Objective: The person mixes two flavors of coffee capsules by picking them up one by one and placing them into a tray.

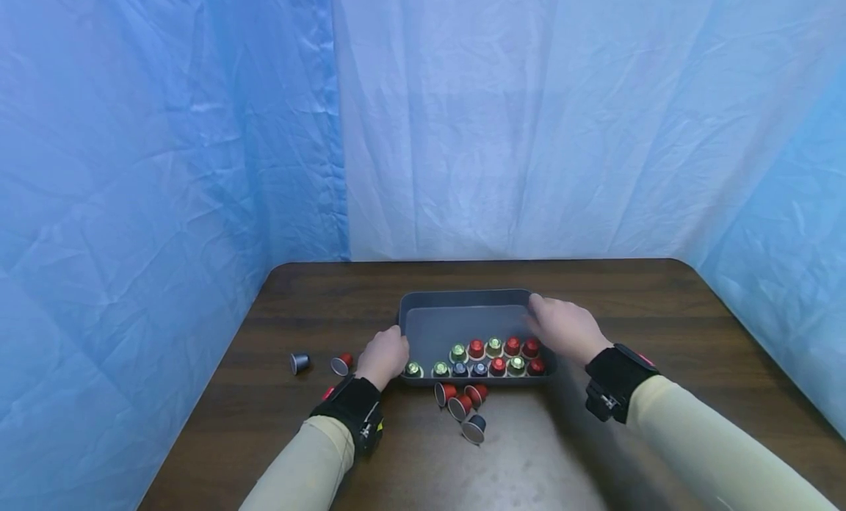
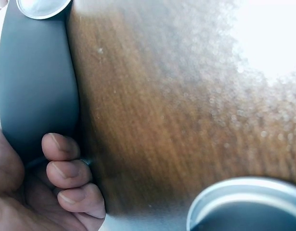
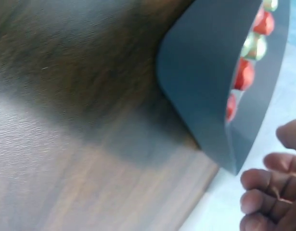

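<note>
A dark grey rectangular tray (image 1: pixel 449 324) lies on the table, with two rows of coffee capsules along its near side: green (image 1: pixel 459 352), red (image 1: pixel 498 366) and dark blue (image 1: pixel 479 369). My left hand (image 1: pixel 383 357) grips the tray's left end; in the left wrist view its curled fingers (image 2: pixel 70 173) hold the tray wall (image 2: pixel 37 77) at a corner. At the tray's right end hovers my right hand (image 1: pixel 567 327), slightly blurred. The right wrist view shows its loosely bent fingers (image 3: pixel 263 192) apart from the tray (image 3: pixel 200 72), with nothing in them.
Several red capsules (image 1: pixel 460 406) and a dark one (image 1: pixel 474 429) lie on the table (image 1: pixel 317 430) just in front of the tray. Left of my left hand are another red capsule (image 1: pixel 343 363) and a dark blue one (image 1: pixel 300 363). Blue sheets (image 1: pixel 502 129) hang around the table.
</note>
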`<state>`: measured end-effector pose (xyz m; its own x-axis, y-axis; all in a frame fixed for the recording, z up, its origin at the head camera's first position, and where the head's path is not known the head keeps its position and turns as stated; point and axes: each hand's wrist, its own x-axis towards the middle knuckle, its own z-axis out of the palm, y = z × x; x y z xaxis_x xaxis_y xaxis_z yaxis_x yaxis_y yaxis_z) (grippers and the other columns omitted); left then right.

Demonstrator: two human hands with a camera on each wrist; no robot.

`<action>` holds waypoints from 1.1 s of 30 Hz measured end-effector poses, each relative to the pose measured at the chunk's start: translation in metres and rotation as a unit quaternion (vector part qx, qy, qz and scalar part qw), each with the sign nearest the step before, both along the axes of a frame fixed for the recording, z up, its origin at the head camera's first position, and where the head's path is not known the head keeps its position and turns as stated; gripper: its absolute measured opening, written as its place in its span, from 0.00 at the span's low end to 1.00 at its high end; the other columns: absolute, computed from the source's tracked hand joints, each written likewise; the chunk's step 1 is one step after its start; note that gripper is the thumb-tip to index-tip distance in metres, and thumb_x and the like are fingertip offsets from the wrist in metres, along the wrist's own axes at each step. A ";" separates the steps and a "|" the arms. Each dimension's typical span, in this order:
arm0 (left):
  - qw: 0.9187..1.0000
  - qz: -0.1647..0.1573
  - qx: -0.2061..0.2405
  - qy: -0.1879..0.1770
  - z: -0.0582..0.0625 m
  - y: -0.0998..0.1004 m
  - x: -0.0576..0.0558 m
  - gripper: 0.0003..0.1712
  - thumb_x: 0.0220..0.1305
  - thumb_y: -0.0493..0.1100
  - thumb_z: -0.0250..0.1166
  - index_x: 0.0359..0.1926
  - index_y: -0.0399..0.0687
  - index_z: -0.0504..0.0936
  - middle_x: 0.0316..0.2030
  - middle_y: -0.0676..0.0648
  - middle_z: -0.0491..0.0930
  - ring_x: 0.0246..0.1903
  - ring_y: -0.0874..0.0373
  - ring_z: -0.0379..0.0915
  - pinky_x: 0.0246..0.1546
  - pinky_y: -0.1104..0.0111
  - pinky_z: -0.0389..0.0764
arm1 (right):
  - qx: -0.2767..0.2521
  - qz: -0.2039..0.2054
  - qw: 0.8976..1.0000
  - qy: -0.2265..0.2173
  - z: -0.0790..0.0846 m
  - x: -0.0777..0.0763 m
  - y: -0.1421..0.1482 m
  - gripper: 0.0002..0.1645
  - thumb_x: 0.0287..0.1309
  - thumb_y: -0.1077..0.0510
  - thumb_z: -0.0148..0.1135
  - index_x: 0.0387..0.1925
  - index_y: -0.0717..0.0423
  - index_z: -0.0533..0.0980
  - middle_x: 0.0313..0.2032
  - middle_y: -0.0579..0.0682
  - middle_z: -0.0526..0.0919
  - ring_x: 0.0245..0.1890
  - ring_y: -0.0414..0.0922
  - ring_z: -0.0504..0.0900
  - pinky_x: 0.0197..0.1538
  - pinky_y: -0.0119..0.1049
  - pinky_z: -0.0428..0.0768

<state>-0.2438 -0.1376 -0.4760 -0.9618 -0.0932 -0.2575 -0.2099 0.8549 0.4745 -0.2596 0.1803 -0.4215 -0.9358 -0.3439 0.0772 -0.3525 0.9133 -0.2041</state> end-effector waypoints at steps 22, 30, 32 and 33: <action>0.999 -0.015 0.033 0.003 0.004 -0.004 0.002 0.23 0.78 0.47 0.51 0.63 0.35 0.74 0.42 0.39 0.79 0.33 0.50 0.77 0.32 0.59 0.78 | 0.015 -0.082 0.995 -0.054 -0.035 0.003 0.016 0.19 0.72 0.50 0.58 0.36 0.63 0.79 0.23 0.52 0.79 0.22 0.47 0.78 0.27 0.44 0.79; 0.998 -0.024 0.052 0.004 0.018 -0.008 0.007 0.26 0.78 0.51 0.52 0.58 0.32 0.76 0.34 0.41 0.78 0.24 0.52 0.76 0.28 0.62 0.76 | -0.020 -0.110 0.991 -0.071 -0.043 0.003 0.013 0.18 0.72 0.51 0.58 0.37 0.64 0.80 0.25 0.53 0.80 0.23 0.47 0.78 0.28 0.42 0.78; 0.998 -0.023 0.050 0.010 0.021 -0.010 0.007 0.25 0.78 0.53 0.52 0.54 0.33 0.77 0.30 0.42 0.77 0.24 0.52 0.75 0.28 0.62 0.75 | -0.026 -0.116 0.990 -0.078 -0.044 0.002 0.013 0.18 0.72 0.51 0.57 0.39 0.64 0.81 0.26 0.53 0.81 0.24 0.47 0.78 0.28 0.41 0.77; 0.999 -0.022 0.048 0.015 0.023 -0.011 0.007 0.25 0.78 0.54 0.52 0.51 0.35 0.78 0.29 0.43 0.77 0.24 0.52 0.75 0.28 0.62 0.74 | -0.029 -0.117 0.989 -0.081 -0.045 0.002 0.013 0.19 0.72 0.51 0.57 0.39 0.65 0.81 0.26 0.54 0.81 0.24 0.48 0.78 0.28 0.41 0.76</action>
